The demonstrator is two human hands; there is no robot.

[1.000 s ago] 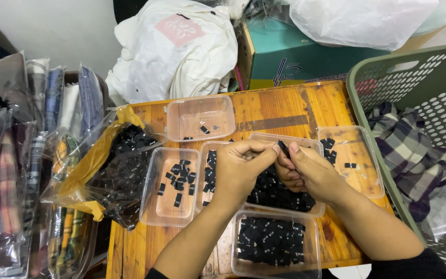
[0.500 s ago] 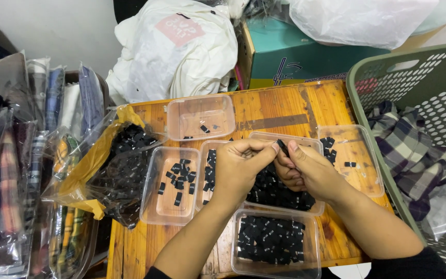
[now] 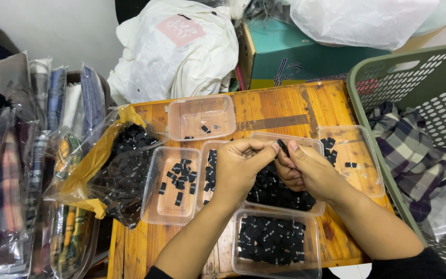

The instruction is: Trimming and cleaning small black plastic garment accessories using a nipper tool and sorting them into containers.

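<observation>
My left hand [image 3: 241, 165] and my right hand [image 3: 308, 168] meet over a clear plastic tray [image 3: 313, 206] heaped with small black fabric labels. Both pinch one small black label [image 3: 282, 146] between their fingertips. Just below them sits another clear tray [image 3: 277, 240] packed with black labels. To the left stands a tray [image 3: 174, 186] holding several loose labels. A narrow tray [image 3: 208, 168] of labels lies partly under my left hand.
A wooden table [image 3: 285, 108] carries a nearly empty tray [image 3: 202, 116] at the back and another tray [image 3: 352, 155] at the right. A plastic bag of black labels [image 3: 122, 165] lies at left. A green laundry basket [image 3: 419, 119] with plaid cloth stands at right.
</observation>
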